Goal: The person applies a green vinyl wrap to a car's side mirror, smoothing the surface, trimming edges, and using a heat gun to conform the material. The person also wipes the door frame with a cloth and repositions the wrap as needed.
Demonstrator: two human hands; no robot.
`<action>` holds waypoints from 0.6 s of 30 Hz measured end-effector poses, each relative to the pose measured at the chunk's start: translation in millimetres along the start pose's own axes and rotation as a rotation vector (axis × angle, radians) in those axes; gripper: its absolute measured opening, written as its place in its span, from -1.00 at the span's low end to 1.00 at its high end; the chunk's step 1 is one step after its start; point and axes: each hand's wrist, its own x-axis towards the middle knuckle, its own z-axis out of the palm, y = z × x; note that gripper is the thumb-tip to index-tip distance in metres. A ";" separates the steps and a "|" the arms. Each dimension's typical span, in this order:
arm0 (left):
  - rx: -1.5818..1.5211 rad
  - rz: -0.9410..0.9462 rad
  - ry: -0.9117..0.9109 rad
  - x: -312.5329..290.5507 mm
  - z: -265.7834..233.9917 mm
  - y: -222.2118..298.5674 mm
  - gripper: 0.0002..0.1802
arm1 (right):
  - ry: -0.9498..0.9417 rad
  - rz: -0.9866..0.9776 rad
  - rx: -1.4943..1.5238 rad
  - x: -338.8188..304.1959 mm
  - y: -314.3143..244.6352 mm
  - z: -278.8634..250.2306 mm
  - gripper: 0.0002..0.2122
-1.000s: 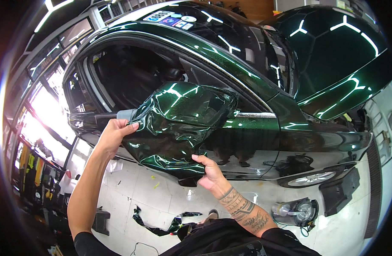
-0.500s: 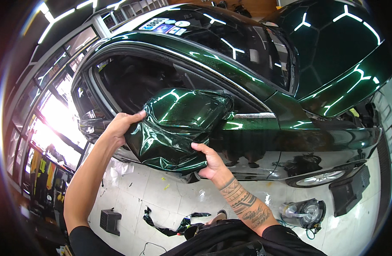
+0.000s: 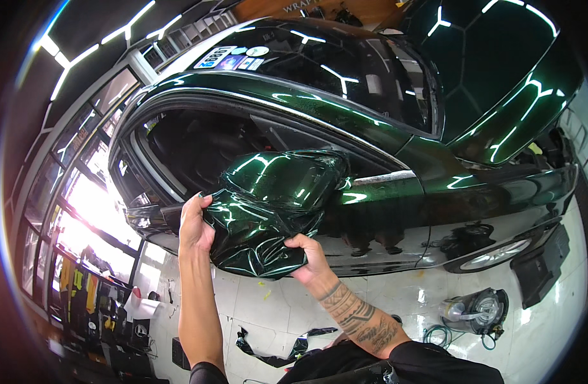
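Note:
A glossy dark green vinyl wrap film is draped over the side mirror of a dark green car. It lies fairly smooth on the mirror housing and hangs in creases and folds below it. My left hand is closed on the film's left edge, thumb on top. Pinched in my right hand is the lower right part of the film, its thumb also on top. Between the two hands the loose film is bunched. The fingers beneath the film are hidden.
The car's side window is open behind the mirror, and its hood is raised. On the tiled floor lie film scraps, a cylindrical container with a clear bottle and a coiled hose. Tools and supplies stand at left.
My left hand has moved down and right, closer to my right hand, keeping its hold. The film below the mirror has become slacker and more wrinkled. The view has shifted slightly.

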 end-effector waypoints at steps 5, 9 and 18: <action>0.079 -0.190 0.121 -8.9 2.2 9.9 -0.87 | -0.030 0.012 0.034 -0.4 2.6 -5.6 -0.74; 0.156 -0.373 0.097 -12.1 38.0 29.9 -0.72 | 0.032 -0.088 0.136 -16.1 -9.9 30.2 -0.77; 0.430 -0.440 0.096 -14.5 44.9 26.5 -0.77 | 0.162 -0.035 -0.059 -12.7 -5.6 48.9 -0.81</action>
